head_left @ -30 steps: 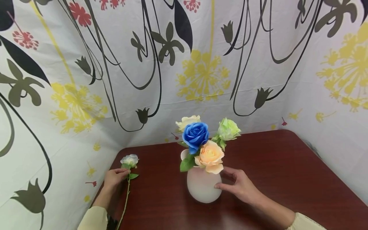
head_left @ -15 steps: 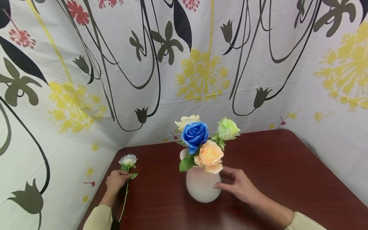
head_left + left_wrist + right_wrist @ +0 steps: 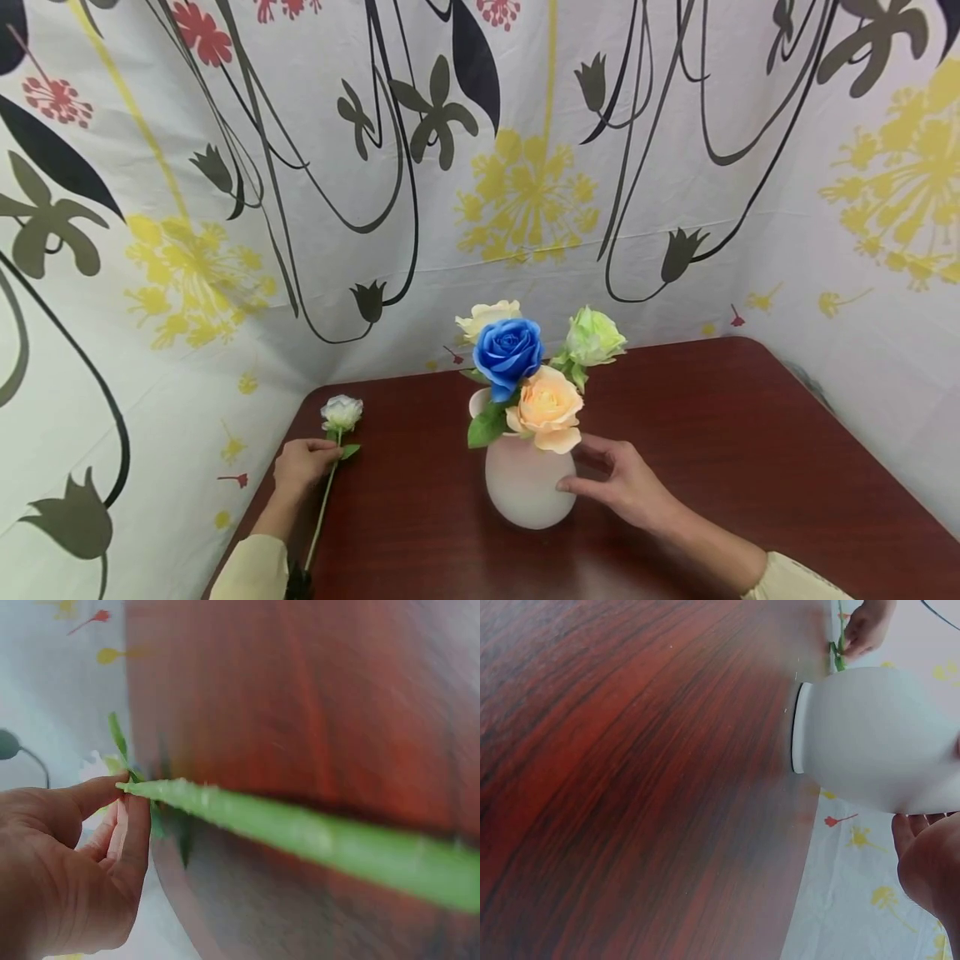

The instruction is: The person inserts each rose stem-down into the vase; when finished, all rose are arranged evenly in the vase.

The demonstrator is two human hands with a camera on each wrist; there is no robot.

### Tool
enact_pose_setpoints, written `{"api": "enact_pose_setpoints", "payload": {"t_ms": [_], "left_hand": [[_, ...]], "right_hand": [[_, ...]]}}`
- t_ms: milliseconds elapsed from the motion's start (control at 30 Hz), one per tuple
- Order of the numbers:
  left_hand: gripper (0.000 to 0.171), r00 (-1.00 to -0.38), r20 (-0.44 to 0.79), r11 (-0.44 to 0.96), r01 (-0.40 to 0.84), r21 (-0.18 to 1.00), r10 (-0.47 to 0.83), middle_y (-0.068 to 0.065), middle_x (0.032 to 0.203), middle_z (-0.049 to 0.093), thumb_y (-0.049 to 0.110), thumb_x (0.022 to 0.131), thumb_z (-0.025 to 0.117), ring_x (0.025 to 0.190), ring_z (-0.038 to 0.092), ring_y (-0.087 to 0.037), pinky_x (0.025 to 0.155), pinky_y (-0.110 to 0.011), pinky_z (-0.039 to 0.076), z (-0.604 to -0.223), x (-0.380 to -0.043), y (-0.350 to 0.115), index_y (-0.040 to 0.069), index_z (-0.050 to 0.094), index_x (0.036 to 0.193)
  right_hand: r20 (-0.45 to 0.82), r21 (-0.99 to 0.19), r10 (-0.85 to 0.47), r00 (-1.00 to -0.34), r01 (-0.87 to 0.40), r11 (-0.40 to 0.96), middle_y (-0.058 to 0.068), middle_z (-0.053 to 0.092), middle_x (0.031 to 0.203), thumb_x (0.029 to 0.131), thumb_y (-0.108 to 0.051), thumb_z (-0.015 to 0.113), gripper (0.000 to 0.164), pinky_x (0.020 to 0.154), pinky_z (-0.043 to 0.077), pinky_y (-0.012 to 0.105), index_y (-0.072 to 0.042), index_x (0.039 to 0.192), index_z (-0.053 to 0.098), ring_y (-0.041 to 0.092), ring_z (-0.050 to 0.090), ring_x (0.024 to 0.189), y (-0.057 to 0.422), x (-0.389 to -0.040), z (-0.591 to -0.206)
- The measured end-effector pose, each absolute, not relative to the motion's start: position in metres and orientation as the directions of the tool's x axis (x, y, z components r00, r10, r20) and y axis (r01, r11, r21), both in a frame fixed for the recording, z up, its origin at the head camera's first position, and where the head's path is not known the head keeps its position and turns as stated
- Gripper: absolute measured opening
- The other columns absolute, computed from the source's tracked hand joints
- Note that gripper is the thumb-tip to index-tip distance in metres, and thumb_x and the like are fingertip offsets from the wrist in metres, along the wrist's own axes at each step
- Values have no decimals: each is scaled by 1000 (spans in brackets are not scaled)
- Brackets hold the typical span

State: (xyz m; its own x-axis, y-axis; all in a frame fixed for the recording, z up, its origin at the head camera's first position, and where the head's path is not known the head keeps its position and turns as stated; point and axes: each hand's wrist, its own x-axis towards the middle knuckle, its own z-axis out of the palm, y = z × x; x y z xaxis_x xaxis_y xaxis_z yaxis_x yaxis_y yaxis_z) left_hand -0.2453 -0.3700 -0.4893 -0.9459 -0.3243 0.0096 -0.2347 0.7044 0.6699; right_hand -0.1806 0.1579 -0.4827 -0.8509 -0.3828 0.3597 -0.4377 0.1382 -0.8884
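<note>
My left hand pinches the thin green stem of a white rose between thumb and fingers, just below the bloom. In the left wrist view the stem runs from the fingertips toward the camera. The rose's head is mostly hidden behind the hand there. A rounded white vase stands upright on the table, and my right hand holds its right side, thumb in front and fingers behind. Out of the vase rise a blue rose, a peach rose, a pale green rose and a cream rose.
The dark red wood-grain table reaches back to a white curtain printed with flowers. This curtain also closes in the left and right sides. My left hand is near the table's left edge, well apart from the vase.
The white rose has turned in my left hand, its bloom now tipped slightly to the right and its stem straighter. That hand shifted slightly; my right hand stays on the vase.
</note>
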Motion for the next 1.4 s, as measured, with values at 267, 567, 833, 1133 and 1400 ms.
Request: {"api": "enact_pose_setpoints", "payload": {"t_ms": [267, 567, 833, 1133, 1400], "left_hand": [[48, -961, -153, 172, -195, 966, -232, 2, 111, 76, 15, 102, 75, 91, 72, -3, 81, -24, 62, -467, -248, -363, -10, 62, 141], [30, -980, -160, -547, -69, 834, -122, 7, 100, 77, 9, 110, 55, 94, 73, -6, 94, -20, 57, -423, -245, -359, 20, 80, 96], [21, -993, -24, -813, 79, 577, -113, -10, 91, 77, -1, 106, 59, 84, 76, -17, 82, -26, 63, -388, -242, -346, 1, 79, 97], [12, -972, 64, -861, 229, 454, -225, -12, 90, 75, -6, 97, 70, 82, 75, -18, 80, -28, 64, -332, -235, -316, -1, 79, 104], [21, -953, 171, -877, 298, 378, -250, -14, 92, 71, -7, 89, 78, 83, 72, -20, 78, -28, 64, -289, -227, -281, -4, 74, 109]], "right_hand": [[355, -891, -380, -854, -432, 141, 5, 72, 134, 90, -17, 89, 60, 103, 52, 59, -6, 144, 65, 17, 68, 122, 158, -181, -483], [344, -893, -377, -860, -424, 153, 4, 72, 134, 90, -19, 89, 61, 104, 52, 58, -6, 144, 65, 18, 68, 122, 158, -180, -483], [345, -890, -378, -859, -427, 158, 4, 72, 134, 89, -20, 89, 61, 103, 52, 57, -8, 144, 65, 18, 68, 122, 158, -181, -483], [340, -895, -378, -861, -419, 151, 6, 71, 136, 90, -20, 89, 63, 103, 51, 59, -6, 145, 64, 18, 67, 125, 159, -180, -482], [337, -899, -387, -858, -415, 139, 7, 69, 139, 90, -19, 88, 63, 104, 51, 59, -6, 146, 63, 19, 66, 126, 158, -180, -482]]}}
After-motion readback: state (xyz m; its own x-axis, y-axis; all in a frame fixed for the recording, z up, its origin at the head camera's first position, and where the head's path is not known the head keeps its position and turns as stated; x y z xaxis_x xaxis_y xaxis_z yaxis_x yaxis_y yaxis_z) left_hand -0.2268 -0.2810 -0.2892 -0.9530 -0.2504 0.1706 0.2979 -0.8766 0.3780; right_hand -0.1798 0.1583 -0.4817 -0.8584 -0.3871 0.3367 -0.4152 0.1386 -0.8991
